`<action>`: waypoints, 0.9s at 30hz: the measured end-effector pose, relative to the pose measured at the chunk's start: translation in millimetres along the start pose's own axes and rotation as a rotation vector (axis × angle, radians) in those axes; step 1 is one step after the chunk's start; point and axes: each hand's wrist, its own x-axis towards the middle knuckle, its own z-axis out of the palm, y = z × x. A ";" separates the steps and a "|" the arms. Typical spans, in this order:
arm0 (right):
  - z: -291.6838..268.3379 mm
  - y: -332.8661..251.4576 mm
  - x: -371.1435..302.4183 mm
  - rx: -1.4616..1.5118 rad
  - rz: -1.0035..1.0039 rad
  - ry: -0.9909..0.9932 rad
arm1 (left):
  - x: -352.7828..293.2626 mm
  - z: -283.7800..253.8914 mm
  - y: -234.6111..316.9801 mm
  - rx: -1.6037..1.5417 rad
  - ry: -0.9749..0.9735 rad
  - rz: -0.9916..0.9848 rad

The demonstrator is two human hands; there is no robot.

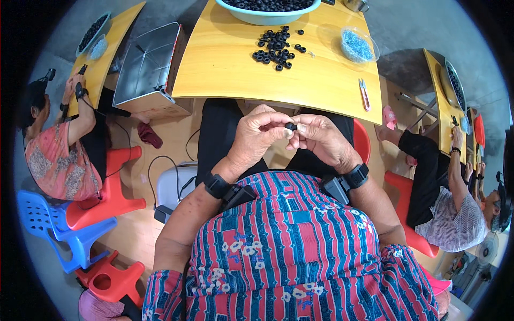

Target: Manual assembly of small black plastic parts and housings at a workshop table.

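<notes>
Between my fingertips, in front of the table's near edge, is a small black ring-shaped piece (290, 127). My left hand (261, 131) pinches it from one side with thumb and forefinger. From the other side my right hand (321, 136) grips it too, its fingers curled. Much of the piece is covered by the fingertips. Past my hands, a loose pile of similar black rings (276, 48) lies on the yellow table (225, 69). Black bands circle both my wrists.
A pale blue basin (267, 17) of black rings stands at the table's far side. Right of the pile are a clear tub of blue bits (357, 45) and small snips (364, 95). An open metal-lined box (147, 67) sits left. People work at tables on both sides.
</notes>
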 end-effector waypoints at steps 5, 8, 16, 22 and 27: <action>7.6 1.9 0.0 0.026 -0.024 -0.004 | 0.4 -0.8 0.0 -0.010 -0.020 0.005; 9.1 3.1 -0.2 -0.045 -0.065 0.027 | 0.3 0.0 -4.7 -0.010 -0.018 -0.011; 25.3 -9.8 -6.3 -0.722 -0.263 0.174 | -2.7 4.1 1.5 -0.098 -0.098 -0.043; 21.3 -4.3 -2.4 -1.062 -0.585 0.187 | -0.1 8.3 8.3 -0.115 -0.127 -0.065; 26.1 -5.1 -3.9 -1.110 -0.610 0.192 | -1.7 9.9 12.7 -0.125 -0.119 -0.047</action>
